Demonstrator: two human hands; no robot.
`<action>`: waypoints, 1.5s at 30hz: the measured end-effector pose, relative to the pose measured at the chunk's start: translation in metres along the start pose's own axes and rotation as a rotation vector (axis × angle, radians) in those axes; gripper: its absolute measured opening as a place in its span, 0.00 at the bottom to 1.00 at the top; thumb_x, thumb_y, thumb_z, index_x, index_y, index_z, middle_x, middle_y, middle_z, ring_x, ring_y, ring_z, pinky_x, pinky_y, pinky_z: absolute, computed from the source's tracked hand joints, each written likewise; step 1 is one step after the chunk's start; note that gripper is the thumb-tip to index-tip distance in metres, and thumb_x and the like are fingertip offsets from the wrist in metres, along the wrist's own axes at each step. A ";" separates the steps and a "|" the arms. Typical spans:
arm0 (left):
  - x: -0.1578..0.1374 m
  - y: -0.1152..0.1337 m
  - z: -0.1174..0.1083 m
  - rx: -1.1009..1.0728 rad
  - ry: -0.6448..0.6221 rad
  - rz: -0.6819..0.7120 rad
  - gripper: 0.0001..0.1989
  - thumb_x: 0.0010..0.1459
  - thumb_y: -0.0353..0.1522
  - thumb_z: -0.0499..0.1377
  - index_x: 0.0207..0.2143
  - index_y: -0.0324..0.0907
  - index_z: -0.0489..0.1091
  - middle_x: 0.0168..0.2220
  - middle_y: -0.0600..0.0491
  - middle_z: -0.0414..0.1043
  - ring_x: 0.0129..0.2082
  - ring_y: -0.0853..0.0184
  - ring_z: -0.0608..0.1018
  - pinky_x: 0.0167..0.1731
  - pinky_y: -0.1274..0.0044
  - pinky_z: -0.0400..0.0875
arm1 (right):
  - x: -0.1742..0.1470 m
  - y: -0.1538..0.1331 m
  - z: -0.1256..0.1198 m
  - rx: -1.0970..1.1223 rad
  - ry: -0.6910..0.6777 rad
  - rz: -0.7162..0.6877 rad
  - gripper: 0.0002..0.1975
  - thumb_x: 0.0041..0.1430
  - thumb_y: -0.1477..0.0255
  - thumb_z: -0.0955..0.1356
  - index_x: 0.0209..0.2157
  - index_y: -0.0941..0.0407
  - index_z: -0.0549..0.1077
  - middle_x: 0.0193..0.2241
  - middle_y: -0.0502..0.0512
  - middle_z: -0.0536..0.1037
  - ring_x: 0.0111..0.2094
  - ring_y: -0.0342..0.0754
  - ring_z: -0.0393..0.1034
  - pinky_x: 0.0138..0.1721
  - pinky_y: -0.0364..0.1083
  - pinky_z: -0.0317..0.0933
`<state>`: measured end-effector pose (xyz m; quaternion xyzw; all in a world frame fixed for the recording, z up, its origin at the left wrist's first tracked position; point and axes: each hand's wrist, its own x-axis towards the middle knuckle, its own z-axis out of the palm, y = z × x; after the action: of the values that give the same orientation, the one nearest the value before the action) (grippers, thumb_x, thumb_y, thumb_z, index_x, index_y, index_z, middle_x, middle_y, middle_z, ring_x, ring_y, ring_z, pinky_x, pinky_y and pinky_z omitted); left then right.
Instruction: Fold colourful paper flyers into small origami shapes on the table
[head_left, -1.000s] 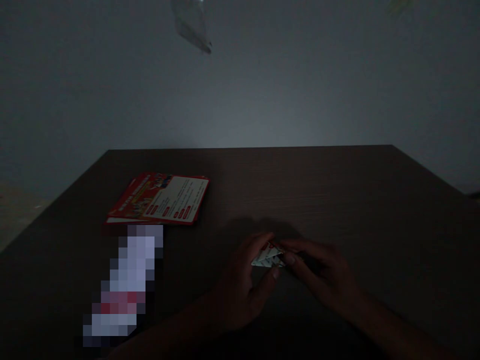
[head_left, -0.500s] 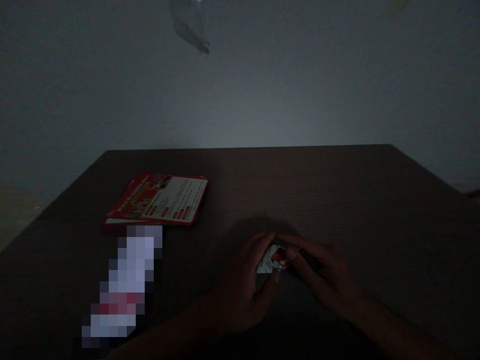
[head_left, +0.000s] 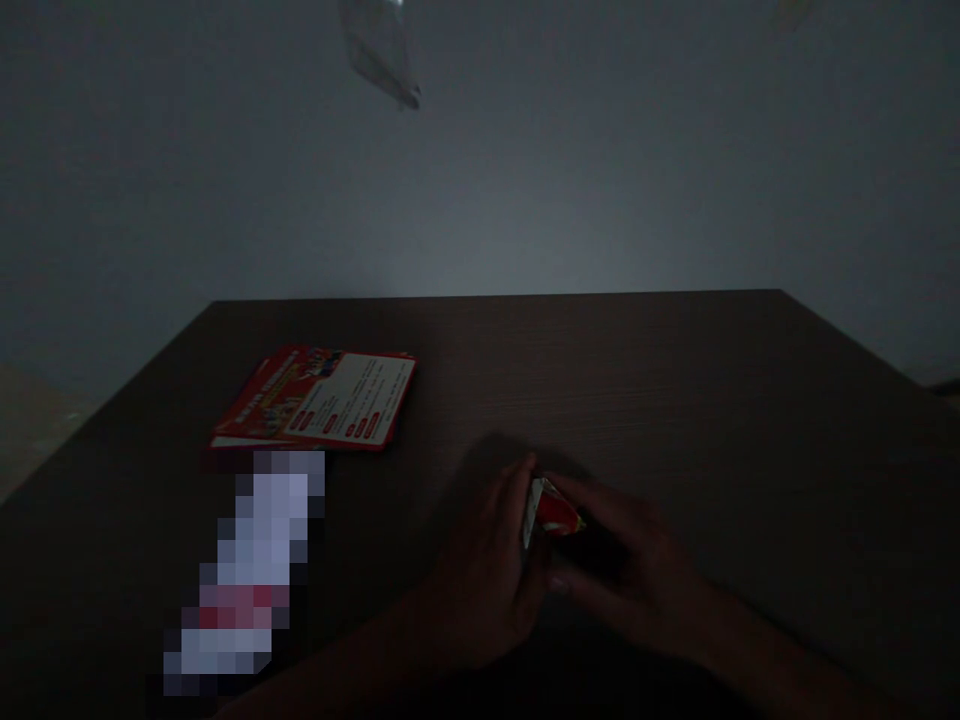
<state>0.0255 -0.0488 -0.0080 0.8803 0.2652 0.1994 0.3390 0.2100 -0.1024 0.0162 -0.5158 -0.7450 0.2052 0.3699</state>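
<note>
- Left hand: its grip holds the folded paper, which lies against its fingers' right side.
- Folded paper: between the hands, over the near tabletop, tip pointing right.
- Right hand: close beside; whether its grip pinches, cannot tell.

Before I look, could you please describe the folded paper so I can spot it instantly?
Over the dark table, low in view, the left hand and right hand are close together. Between them is the folded paper, small, red and white, unlike the larger printed sheets lying flat.
</note>
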 end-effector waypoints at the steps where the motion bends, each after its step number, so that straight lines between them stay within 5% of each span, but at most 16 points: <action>1: 0.000 0.000 0.000 0.013 0.005 0.010 0.38 0.61 0.34 0.49 0.65 0.40 0.27 0.65 0.37 0.42 0.63 0.48 0.51 0.57 0.54 0.54 | 0.000 0.000 0.001 -0.024 -0.004 0.002 0.34 0.51 0.66 0.72 0.58 0.51 0.58 0.47 0.59 0.76 0.45 0.53 0.73 0.43 0.50 0.69; 8: 0.002 0.001 0.002 0.163 0.025 0.053 0.42 0.57 0.30 0.49 0.64 0.37 0.21 0.63 0.34 0.43 0.62 0.47 0.51 0.56 0.52 0.51 | 0.002 0.002 0.009 -0.041 0.013 0.048 0.32 0.51 0.65 0.72 0.56 0.54 0.60 0.45 0.58 0.77 0.42 0.52 0.74 0.41 0.49 0.70; 14: 0.006 0.005 0.003 0.179 0.048 0.006 0.41 0.55 0.27 0.50 0.64 0.35 0.27 0.61 0.35 0.49 0.60 0.50 0.55 0.56 0.54 0.52 | 0.002 0.002 0.012 -0.004 0.022 0.064 0.29 0.53 0.69 0.70 0.56 0.55 0.61 0.45 0.58 0.77 0.42 0.51 0.74 0.42 0.49 0.69; 23: 0.007 -0.005 -0.005 -0.351 0.235 -0.165 0.30 0.55 0.28 0.53 0.61 0.42 0.51 0.60 0.45 0.56 0.58 0.57 0.62 0.57 0.64 0.55 | -0.003 0.007 0.009 0.132 0.050 0.107 0.30 0.54 0.75 0.68 0.58 0.51 0.58 0.48 0.56 0.76 0.45 0.49 0.73 0.44 0.46 0.68; 27: 0.015 -0.004 -0.012 -0.671 0.282 -0.347 0.17 0.60 0.35 0.54 0.52 0.43 0.65 0.48 0.49 0.70 0.48 0.61 0.72 0.48 0.71 0.65 | -0.004 0.009 0.009 0.246 0.046 0.134 0.28 0.56 0.77 0.67 0.57 0.48 0.59 0.47 0.54 0.76 0.45 0.47 0.73 0.43 0.45 0.68; 29: 0.020 -0.001 -0.014 -0.752 0.250 -0.332 0.11 0.60 0.36 0.56 0.42 0.42 0.72 0.39 0.52 0.75 0.40 0.65 0.75 0.40 0.76 0.68 | -0.003 0.008 0.008 0.321 0.028 0.159 0.26 0.57 0.77 0.66 0.57 0.48 0.60 0.47 0.53 0.76 0.45 0.47 0.72 0.43 0.45 0.68; 34: 0.024 0.000 -0.015 -0.806 0.304 -0.364 0.07 0.57 0.35 0.59 0.34 0.41 0.74 0.30 0.55 0.76 0.31 0.69 0.76 0.31 0.81 0.68 | 0.000 0.008 0.007 0.460 0.004 0.258 0.20 0.61 0.74 0.65 0.55 0.49 0.64 0.46 0.54 0.76 0.44 0.47 0.72 0.43 0.46 0.67; 45: 0.023 0.003 -0.014 -0.758 0.381 -0.424 0.08 0.53 0.35 0.61 0.33 0.41 0.75 0.28 0.54 0.77 0.28 0.69 0.76 0.28 0.81 0.69 | 0.009 0.004 0.005 0.536 0.021 0.368 0.12 0.58 0.70 0.67 0.44 0.52 0.75 0.27 0.50 0.76 0.31 0.43 0.71 0.36 0.44 0.67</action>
<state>0.0364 -0.0297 0.0078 0.5687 0.4051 0.3664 0.6150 0.2070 -0.0924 0.0135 -0.5284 -0.5548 0.4521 0.4568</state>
